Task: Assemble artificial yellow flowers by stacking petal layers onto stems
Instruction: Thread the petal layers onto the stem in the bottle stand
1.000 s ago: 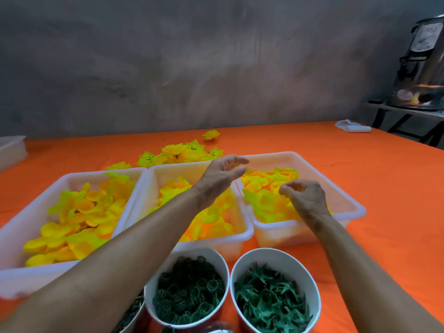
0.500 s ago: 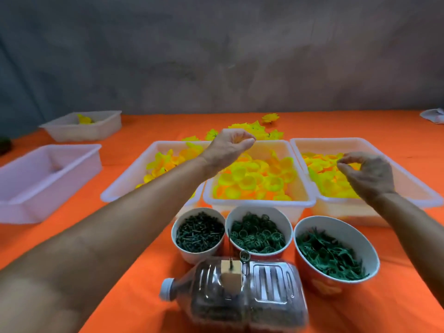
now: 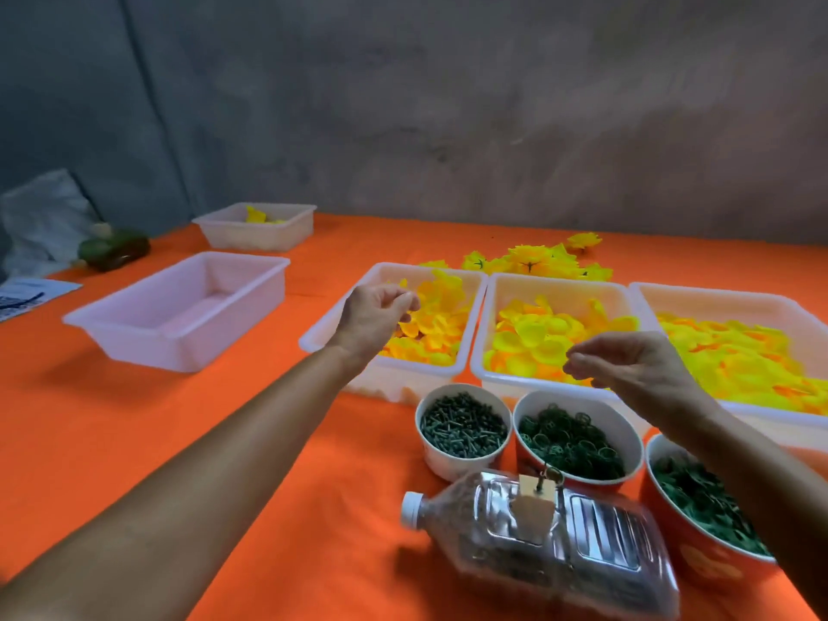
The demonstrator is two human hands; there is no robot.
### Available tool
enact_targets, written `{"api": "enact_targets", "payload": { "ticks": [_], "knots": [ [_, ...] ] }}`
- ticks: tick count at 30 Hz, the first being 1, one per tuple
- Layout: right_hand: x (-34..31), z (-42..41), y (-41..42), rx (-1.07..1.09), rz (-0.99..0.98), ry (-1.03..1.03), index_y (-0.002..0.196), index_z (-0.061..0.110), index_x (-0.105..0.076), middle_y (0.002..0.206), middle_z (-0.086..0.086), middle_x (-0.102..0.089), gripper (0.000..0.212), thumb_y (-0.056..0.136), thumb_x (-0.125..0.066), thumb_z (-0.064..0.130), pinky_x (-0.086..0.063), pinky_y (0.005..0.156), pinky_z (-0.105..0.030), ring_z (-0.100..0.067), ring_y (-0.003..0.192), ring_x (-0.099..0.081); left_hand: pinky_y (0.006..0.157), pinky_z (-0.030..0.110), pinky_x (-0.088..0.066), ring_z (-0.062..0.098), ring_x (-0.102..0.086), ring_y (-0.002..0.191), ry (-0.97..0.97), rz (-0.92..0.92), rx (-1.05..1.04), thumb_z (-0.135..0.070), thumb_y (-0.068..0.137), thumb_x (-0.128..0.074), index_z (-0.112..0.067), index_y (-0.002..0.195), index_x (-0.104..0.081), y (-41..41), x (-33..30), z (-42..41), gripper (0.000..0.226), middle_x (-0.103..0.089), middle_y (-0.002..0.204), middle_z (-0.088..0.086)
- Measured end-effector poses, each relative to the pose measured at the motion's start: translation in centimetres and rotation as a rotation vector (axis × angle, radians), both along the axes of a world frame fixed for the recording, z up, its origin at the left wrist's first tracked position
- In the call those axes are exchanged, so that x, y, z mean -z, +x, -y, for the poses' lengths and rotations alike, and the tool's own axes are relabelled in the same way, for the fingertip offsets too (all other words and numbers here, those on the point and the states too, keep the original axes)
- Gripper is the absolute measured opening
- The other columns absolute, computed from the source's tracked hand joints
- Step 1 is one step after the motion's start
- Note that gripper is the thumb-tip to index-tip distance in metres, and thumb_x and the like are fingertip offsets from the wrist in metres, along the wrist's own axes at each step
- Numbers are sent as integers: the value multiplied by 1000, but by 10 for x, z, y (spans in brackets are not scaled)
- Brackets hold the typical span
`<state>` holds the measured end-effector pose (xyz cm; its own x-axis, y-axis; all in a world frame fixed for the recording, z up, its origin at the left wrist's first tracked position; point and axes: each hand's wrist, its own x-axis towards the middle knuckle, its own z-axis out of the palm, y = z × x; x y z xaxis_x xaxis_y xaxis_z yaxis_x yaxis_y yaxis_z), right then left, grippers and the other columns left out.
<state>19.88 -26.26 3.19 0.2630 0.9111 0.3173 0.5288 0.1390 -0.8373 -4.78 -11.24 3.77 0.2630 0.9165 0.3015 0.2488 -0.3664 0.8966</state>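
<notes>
While our left hand (image 3: 376, 313) hangs over the near-left edge of the leftmost white plastic tray of yellow fabric petals (image 3: 432, 322), its fingers are loosely curled with thumb and fingertips close together, and we cannot tell whether they pinch anything. Our right hand (image 3: 636, 365) hovers above the front rim of the middle white tray of round yellow petals (image 3: 544, 340), fingers bent with the tips nearly meeting; nothing is plainly visible in them either. Just right of that hand lies a third white tray of yellow petal layers (image 3: 735, 356). Below and between the hands stand three white paper cups: one of dark green stem pins (image 3: 463, 425), one of green rings (image 3: 571, 437), one of green leafy calyx pieces (image 3: 703, 504). Nearest us, under the right wrist, a clear plastic bottle (image 3: 551, 544) lies on its side with a small upright pin on top. Beyond the trays, finished yellow flowers (image 3: 537, 259) rest on the orange tablecloth (image 3: 269, 441). Well left of the left hand sits an empty white tray (image 3: 179, 309).
</notes>
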Motion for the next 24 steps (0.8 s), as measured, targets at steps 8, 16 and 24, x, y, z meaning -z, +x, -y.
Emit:
{"api": "enact_targets", "payload": {
  "ticks": [8,16,24],
  "knots": [
    [11,10,-8,89,-70,-36,81,5,-71,73,-9,-71,9,85,-64,0,-46,64,-28,-11,62,-63,63,10,-40,11,-57,71,217,-349,204,-3,77,-74,-4,85,-74,-13,35,47,8,-72,84,10],
    [-1,35,-22,92,-155,49,78,15,-70,68,1,-73,15,85,-64,3,-50,63,-25,-8,64,-67,82,33,-44,29,-55,111,473,-1115,293,-26,82,-67,-18,110,-68,23,45,65,29,-62,115,9],
    [-5,45,-39,23,-220,84,79,16,-70,71,-1,-74,14,85,-64,5,-50,62,-20,-10,68,-68,78,29,-40,26,-55,110,404,-1053,257,-20,83,-67,-18,105,-70,24,48,67,22,-63,115,6]
  ]
}}
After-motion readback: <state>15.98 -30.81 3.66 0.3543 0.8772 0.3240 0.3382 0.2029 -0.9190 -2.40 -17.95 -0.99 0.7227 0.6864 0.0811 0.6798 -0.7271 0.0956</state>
